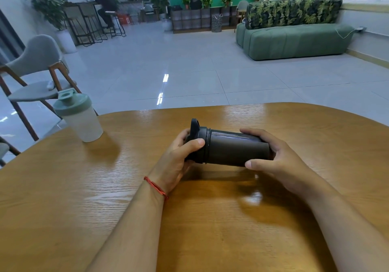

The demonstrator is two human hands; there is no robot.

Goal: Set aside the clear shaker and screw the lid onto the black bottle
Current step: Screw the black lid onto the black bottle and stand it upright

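Observation:
The black bottle (231,148) is held on its side just above the wooden table (84,187), its mouth pointing left. The black lid (199,134) sits on that mouth, its flip cap sticking up. My left hand (179,158) is wrapped around the lid, thumb across its rim. My right hand (271,156) grips the bottle's base end. The clear shaker (81,118), with a pale green lid, stands upright at the table's far left edge, apart from both hands.
A grey chair with wooden legs (35,71) stands beyond the table's left edge. Tiled floor lies past the far edge, with a green sofa (294,40) at the back right. Two people sit far off in the room.

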